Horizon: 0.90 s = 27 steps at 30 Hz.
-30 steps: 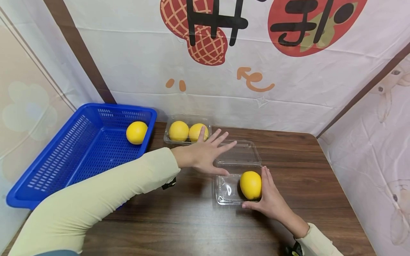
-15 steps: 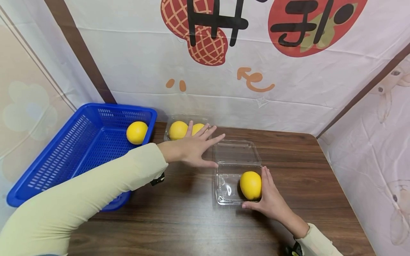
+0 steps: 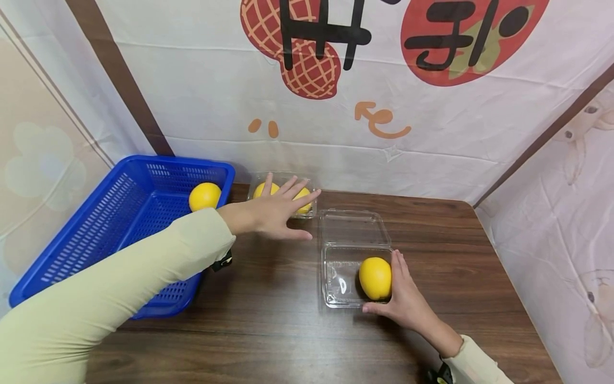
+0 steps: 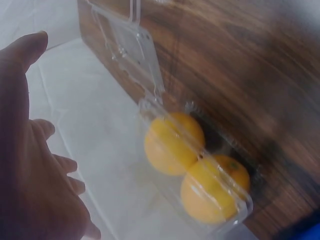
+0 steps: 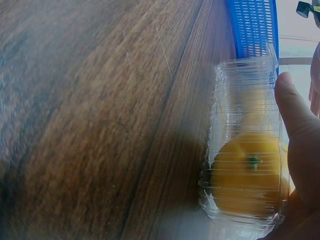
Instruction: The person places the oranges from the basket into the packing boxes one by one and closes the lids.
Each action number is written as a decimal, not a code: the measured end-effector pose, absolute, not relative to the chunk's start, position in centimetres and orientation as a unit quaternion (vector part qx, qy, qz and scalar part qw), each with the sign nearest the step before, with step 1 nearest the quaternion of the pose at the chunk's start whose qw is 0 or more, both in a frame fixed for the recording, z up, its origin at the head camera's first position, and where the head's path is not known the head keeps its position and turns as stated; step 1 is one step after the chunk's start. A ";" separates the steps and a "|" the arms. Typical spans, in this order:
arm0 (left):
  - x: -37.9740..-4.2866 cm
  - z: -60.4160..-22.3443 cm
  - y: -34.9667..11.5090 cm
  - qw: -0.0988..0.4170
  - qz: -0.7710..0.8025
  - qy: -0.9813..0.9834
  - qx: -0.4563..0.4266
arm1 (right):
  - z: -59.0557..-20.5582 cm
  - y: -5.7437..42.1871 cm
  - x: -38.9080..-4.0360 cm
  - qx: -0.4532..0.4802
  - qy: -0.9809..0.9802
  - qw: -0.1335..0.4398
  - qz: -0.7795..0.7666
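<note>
My left hand (image 3: 273,213), fingers spread, is over a lidded clear plastic clamshell (image 3: 309,213) at the table's back; in the head view it overlaps the box. Two yellow-orange oranges sit inside, one (image 4: 175,144) beside the other (image 4: 215,189) in the left wrist view. At the right, my right hand (image 3: 408,298) holds the right end of another clear clamshell (image 3: 336,282), thumb at its front edge and fingers at its far corner. This box's lid (image 3: 355,228) is folded back, and one orange (image 3: 376,278) lies in its right half.
A blue perforated basket (image 3: 187,158) stands at the left, with one orange (image 3: 204,196) near its right side. The brown wood-grain table (image 3: 307,341) meets a white printed cloth (image 3: 201,96) behind. My left sleeve (image 3: 158,261) crosses over the basket.
My left hand has moved left, away from the clamshell with the folded-back lid to over the lidded box. My right hand and the orange beside it have stayed put.
</note>
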State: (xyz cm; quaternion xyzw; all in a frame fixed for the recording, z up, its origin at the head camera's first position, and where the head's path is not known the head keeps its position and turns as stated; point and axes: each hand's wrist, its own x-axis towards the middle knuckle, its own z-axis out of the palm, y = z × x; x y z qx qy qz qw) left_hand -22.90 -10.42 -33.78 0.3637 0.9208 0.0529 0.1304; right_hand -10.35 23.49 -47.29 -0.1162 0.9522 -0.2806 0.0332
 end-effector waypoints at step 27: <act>-26.5 -32.1 -16.1 0.112 0.074 0.953 0.272 | -47.3 23.5 -10.4 -0.115 0.952 0.034 -0.282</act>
